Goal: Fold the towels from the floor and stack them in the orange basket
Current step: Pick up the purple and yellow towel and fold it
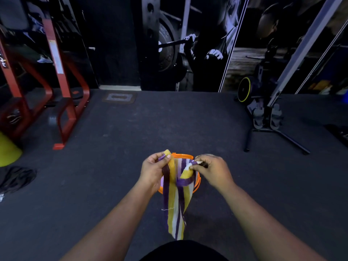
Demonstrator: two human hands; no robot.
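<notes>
Both arms reach out; left hand [153, 171] and right hand [211, 169] each pinch a top corner of the towel [176, 206], letting it hang straight over the basket [198, 180] for folding.

Left hand [153, 171], right hand [212, 169] pinch striped towel [177, 204] over orange basket [196, 182].

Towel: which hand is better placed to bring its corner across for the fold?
Probably the right hand: it pinches a free top corner, while the left hand holds the towel's bunched bulk.
</notes>
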